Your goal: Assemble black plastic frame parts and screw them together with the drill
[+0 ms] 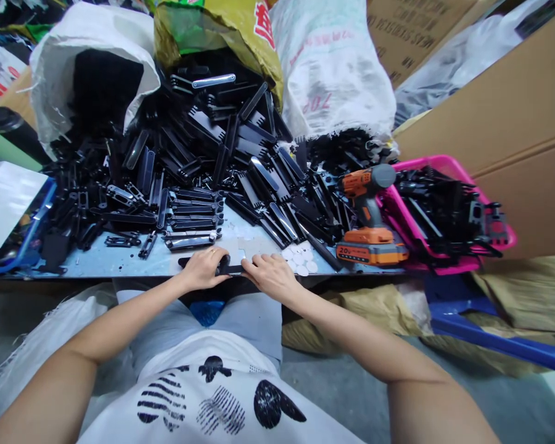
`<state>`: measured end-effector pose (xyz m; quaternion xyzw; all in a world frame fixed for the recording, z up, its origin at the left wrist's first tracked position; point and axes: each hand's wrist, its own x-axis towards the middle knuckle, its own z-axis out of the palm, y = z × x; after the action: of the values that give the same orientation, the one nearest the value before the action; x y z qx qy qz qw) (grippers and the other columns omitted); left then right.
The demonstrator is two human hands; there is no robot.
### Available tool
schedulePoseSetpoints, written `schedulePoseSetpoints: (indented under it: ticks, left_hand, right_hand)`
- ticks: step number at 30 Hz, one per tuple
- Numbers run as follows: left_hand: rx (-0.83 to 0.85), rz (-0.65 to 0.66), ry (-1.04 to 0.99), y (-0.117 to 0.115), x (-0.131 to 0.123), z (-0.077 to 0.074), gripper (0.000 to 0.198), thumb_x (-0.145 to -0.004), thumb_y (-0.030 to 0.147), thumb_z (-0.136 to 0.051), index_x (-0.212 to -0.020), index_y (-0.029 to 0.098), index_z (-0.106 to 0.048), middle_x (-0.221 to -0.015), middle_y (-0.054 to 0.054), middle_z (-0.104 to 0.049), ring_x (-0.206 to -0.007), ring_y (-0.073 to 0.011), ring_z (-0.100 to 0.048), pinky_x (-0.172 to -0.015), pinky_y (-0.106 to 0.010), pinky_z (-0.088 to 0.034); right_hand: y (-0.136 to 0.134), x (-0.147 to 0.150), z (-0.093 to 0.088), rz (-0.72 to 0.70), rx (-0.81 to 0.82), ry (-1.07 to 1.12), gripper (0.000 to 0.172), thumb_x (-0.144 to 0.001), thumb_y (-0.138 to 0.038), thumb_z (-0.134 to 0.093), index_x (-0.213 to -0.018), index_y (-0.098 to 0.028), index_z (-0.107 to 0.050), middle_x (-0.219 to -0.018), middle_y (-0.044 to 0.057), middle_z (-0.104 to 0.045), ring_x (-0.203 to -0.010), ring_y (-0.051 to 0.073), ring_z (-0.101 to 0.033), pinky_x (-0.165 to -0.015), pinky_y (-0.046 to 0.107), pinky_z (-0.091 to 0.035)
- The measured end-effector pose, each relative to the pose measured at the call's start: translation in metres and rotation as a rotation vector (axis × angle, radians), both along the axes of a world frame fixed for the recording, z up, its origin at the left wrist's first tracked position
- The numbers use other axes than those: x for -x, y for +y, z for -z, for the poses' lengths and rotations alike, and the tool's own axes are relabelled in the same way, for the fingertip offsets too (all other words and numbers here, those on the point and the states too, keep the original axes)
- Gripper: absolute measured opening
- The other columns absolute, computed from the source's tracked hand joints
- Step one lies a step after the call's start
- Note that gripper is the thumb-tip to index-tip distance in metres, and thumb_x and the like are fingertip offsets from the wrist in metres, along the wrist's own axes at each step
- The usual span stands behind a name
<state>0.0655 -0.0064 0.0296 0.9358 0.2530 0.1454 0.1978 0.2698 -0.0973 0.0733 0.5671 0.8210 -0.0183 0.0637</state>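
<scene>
Blk part is at lower ctr of frame, right by the front edge of the worktop; blue surface shows just above it, betw. stacked blk handles upper left and white discs to the right. Part runs betw. both hands: L hand curls round it, R hand pinches its right end, narrow grip. Farther right, orange drill stands nr pink basket. Loose-parts pile takes up upper ctr.
</scene>
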Motion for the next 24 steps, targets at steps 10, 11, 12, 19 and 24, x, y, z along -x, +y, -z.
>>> schedulePoseSetpoints:
  ticks: [10, 11, 12, 19, 24]
  left_hand:
    - [-0.005, -0.02, 0.084, 0.0, -0.008, 0.005, 0.047, -0.079, 0.054, -0.061, -0.104, 0.015, -0.055, -0.091, -0.008, -0.063, -0.087, -0.0223, -0.062, -0.075, -0.032, -0.049]
    - [-0.025, -0.004, 0.106, -0.001, -0.012, 0.004, 0.05, -0.078, 0.055, -0.062, -0.106, 0.014, -0.056, -0.095, -0.01, -0.063, -0.093, -0.0246, -0.061, -0.078, -0.034, -0.049]
    - [-0.056, 0.014, 0.114, -0.001, -0.016, 0.003, 0.053, -0.078, 0.056, -0.062, -0.109, 0.013, -0.055, -0.101, -0.012, -0.063, -0.101, -0.0271, -0.058, -0.082, -0.037, -0.049]
    - [-0.239, -0.232, 0.078, 0.066, -0.043, -0.027, 0.027, -0.093, 0.028, -0.044, -0.107, 0.012, -0.061, -0.1, -0.012, -0.064, -0.099, -0.0237, -0.053, -0.085, -0.035, -0.046]
    - [-0.368, -0.309, 0.214, 0.157, -0.083, -0.033, 0.021, -0.09, 0.018, -0.046, -0.099, 0.011, -0.063, -0.1, -0.014, -0.063, -0.099, -0.0251, -0.051, -0.081, -0.035, -0.042]
  right_hand:
    - [0.042, -0.023, -0.002, -0.093, 0.117, 0.132, 0.036, -0.092, -0.048, -0.047, -0.105, -0.019, -0.063, -0.093, 0.008, -0.066, -0.086, 0.02, -0.058, -0.072, 0.028, -0.031]
    - [0.057, -0.024, 0.001, -0.064, 0.095, 0.162, 0.037, -0.093, -0.048, -0.046, -0.108, -0.019, -0.062, -0.096, 0.008, -0.066, -0.089, 0.02, -0.057, -0.074, 0.029, -0.032]
    - [0.073, -0.025, 0.005, -0.002, 0.037, 0.181, 0.037, -0.094, -0.046, -0.044, -0.113, -0.019, -0.061, -0.1, 0.009, -0.065, -0.093, 0.021, -0.056, -0.075, 0.029, -0.033]
    - [0.134, -0.026, 0.024, 0.251, -0.206, 0.269, 0.022, -0.089, -0.016, -0.049, -0.107, -0.012, -0.062, -0.096, 0.011, -0.062, -0.091, 0.021, -0.052, -0.08, 0.03, -0.04]
    - [0.128, -0.093, -0.008, 0.335, -0.375, 0.318, 0.026, -0.09, -0.015, -0.044, -0.108, -0.012, -0.062, -0.103, 0.011, -0.061, -0.099, 0.02, -0.05, -0.092, 0.03, -0.04]
